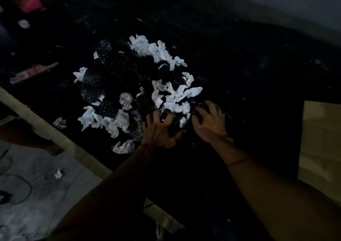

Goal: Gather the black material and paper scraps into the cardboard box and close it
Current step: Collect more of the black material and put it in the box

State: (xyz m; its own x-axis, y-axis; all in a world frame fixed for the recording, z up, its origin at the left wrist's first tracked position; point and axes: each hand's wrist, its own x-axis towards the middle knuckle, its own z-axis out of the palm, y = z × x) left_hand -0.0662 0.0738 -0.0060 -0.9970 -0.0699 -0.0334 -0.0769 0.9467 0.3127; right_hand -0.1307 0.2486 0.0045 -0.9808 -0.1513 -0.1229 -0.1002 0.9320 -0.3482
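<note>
Both arms reach forward, bare, from the bottom of the view. The left hand (160,131) is palm down, with its fingers (152,117) spread wide and bent like claws. The right hand (210,126) is just beside it, also palm down, and its fingers (202,111) are spread and bent the same way. The two hands are near but do not touch. It is too dark to tell if they hold anything.
</note>
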